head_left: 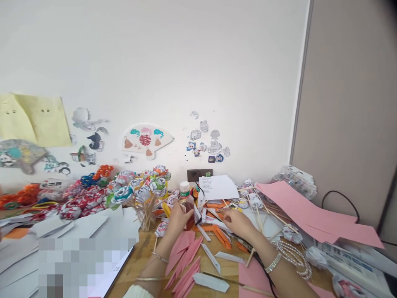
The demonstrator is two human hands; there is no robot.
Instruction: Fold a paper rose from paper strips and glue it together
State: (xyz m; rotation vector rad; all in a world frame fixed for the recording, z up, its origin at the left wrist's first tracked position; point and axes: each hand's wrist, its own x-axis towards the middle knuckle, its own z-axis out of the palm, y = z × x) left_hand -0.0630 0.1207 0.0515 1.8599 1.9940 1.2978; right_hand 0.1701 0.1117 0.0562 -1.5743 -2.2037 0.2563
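My left hand (178,218) is closed, its thumb across the front of a white-capped bottle (185,191) with reddish-brown contents. Its other fingertips are hidden, so I cannot tell whether it grips the bottle or something small before it. My right hand (238,222) has its fingers pinched together above the paper pile; anything between them is too small to make out. Folded orange paper strips (221,236) and white folded strips (211,257) lie below and between the hands. Nearer me are pink folded papers (185,253).
Paper flowers on sticks (158,186) stand in a holder at left, beside white sheets (77,227) and a pixelated area. At right lie pink sheets (310,213), a bead string (294,254), wooden sticks and a black cable (341,192). A written sheet (218,187) leans near the wall sockets.
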